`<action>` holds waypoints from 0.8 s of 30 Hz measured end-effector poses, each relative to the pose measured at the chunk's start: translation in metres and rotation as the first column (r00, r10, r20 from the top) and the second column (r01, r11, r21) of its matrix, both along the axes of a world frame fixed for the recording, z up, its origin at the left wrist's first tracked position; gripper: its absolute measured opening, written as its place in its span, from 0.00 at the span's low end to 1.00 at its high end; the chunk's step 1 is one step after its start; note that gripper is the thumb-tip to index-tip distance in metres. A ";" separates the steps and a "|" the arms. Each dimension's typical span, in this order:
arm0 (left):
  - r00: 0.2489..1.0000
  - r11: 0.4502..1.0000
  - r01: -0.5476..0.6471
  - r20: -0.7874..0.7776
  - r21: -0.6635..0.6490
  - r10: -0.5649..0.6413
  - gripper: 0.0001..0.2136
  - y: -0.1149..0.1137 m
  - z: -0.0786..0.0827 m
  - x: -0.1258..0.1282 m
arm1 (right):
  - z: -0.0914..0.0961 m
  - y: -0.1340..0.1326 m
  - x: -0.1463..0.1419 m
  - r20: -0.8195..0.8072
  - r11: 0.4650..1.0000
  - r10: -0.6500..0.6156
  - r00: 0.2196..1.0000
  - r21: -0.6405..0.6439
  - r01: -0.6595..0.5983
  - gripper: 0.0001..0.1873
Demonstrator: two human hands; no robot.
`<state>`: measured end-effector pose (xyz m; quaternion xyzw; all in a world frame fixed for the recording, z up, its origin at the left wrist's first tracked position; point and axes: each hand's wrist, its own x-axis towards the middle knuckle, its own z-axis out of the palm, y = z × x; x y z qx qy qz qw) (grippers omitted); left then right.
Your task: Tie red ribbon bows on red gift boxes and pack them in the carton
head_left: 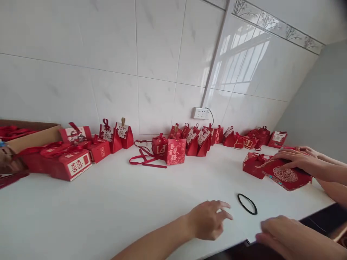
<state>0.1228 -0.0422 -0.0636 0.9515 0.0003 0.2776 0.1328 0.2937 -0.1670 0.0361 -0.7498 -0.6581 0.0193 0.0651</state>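
My left hand hovers over the white tabletop, its fingers bent and spread apart with nothing between them. A thin black ring-shaped band lies flat on the table just to the right of those fingertips. My right hand is near the table's front edge, below the band and apart from it. That hand is smeared by motion, so I cannot make out whether its fingers hold anything.
At the right, another person's hands rest on a red box with a round emblem. Small red gift boxes stand along the tiled wall, several with ribbon loops. A cardboard carton and a larger red box are at the left.
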 end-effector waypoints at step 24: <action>0.812 0.703 -0.527 -0.040 -0.478 0.582 0.08 0.080 0.006 -0.112 | -0.085 0.290 0.068 -0.732 0.501 -0.271 0.625 0.447 0.741 0.14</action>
